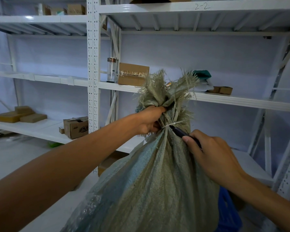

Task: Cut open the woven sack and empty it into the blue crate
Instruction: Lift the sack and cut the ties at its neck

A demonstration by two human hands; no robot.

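A full grey-green woven sack (154, 181) stands upright in front of me, its frayed mouth bunched and tied with a white zip tie (170, 125). My left hand (149, 121) grips the bunched neck just above the tie. My right hand (213, 156) holds a dark cutter (182, 133) whose tip touches the tie from the right. A corner of the blue crate (228, 213) shows behind the sack at the lower right, mostly hidden by it.
White metal shelving (94, 64) fills the wall ahead. Cardboard boxes (133, 74) and a clear jar (111, 70) sit on the middle shelf, more boxes (75, 127) on the lower left shelves. Pale floor lies at the lower left.
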